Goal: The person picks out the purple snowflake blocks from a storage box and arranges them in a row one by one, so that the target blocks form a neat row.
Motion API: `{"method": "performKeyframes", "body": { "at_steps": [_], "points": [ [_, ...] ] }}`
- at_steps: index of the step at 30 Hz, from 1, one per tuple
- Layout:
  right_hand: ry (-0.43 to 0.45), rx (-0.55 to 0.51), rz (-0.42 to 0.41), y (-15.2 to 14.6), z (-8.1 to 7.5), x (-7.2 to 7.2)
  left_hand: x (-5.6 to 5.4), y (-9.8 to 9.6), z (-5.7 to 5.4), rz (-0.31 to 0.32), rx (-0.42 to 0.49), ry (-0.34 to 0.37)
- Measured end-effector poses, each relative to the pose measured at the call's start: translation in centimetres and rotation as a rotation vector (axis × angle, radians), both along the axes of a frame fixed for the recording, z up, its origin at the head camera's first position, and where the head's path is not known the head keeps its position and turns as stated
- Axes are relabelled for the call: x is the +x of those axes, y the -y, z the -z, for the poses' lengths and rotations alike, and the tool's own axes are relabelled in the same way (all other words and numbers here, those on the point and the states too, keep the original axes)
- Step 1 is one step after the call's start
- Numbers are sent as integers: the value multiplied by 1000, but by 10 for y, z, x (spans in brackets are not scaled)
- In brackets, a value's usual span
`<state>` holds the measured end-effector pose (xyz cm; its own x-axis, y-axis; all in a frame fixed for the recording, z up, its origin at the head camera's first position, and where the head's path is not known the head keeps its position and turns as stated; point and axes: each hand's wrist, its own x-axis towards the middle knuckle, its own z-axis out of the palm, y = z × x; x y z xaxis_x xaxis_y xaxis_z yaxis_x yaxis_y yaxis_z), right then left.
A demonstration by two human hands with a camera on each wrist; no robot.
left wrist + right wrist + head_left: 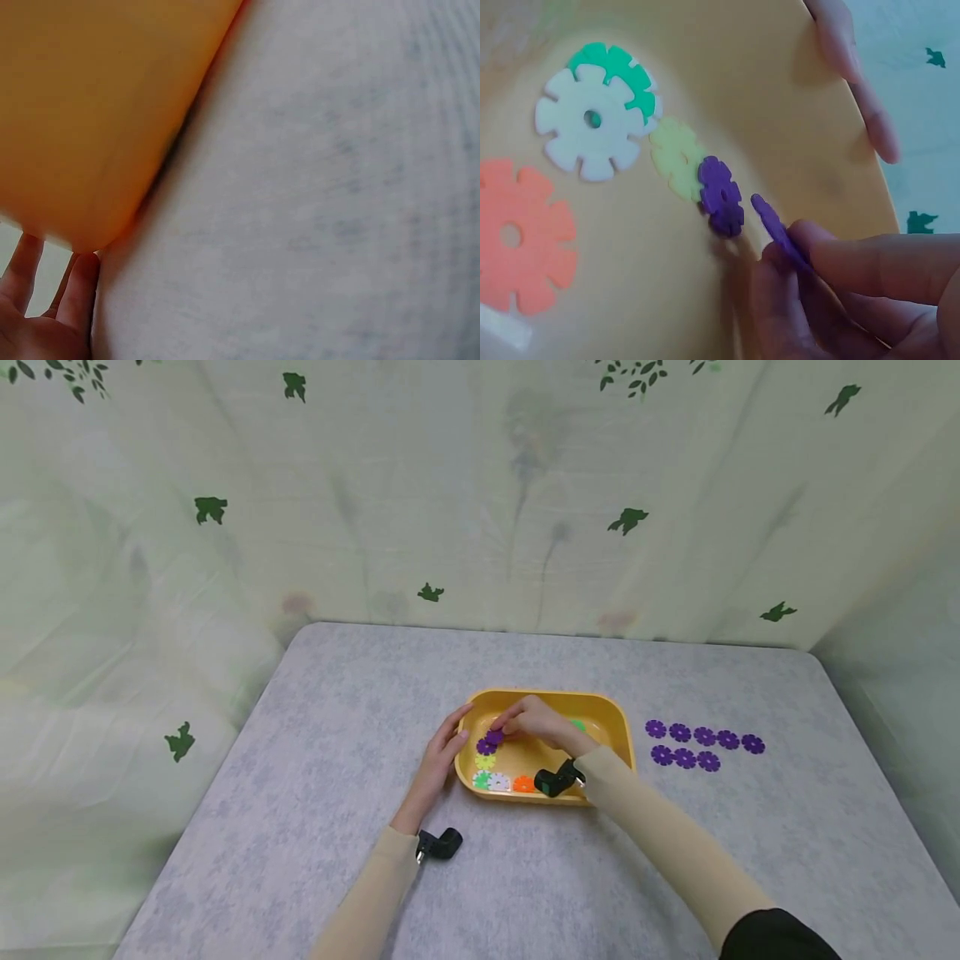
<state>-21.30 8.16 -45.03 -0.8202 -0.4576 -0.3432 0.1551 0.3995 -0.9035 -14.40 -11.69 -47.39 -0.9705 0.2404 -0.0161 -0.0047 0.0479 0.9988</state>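
Note:
My right hand (534,720) is inside the yellow tray (555,696), pinching a purple notched plastic disc (778,232) between thumb and fingers. The disc is turned nearly edge-on in the right wrist view. Just beside it, another purple disc (721,193) lies in the tray, overlapping a pale yellow disc (675,154). My left hand (437,763) rests along the tray's left side, fingers fairly straight against the wall and rim. In the left wrist view its fingers (77,292) touch the tray's outside.
White (570,142), green (634,82) and orange discs (536,247) lie along the tray's near side. A green disc (578,725) is partly visible beyond my right arm. Right of the tray, several purple discs (704,737) form two rows on the grey table (360,693).

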Motion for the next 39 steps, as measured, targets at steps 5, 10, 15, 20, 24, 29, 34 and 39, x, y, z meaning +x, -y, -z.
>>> {"method": "performKeyframes", "body": {
  "at_steps": [5,10,15,20,24,29,34,39],
  "points": [
    [-10,-17,18,-11,-4,2,-1,-1,1,8,26,-26],
    [33,-74,36,-25,-9,4,-1,-2,1,7,41,-53],
    [31,-66,69,-41,-14,8,-1,-2,1,0,40,-52],
    [51,-108,147,-60,-22,14,-1,-2,1,-2,48,-45],
    [38,-157,195,-81,-26,19,-1,-2,1,-3,52,-49],
    [11,-129,252,-110,-32,24,-1,-2,1,-6,40,-50],
    [-33,-79,308,-142,-35,31,-1,-1,1,-5,45,-36],
    [-73,-62,379,-177,-28,41,-1,-1,1,6,51,-35]
  ]
}}
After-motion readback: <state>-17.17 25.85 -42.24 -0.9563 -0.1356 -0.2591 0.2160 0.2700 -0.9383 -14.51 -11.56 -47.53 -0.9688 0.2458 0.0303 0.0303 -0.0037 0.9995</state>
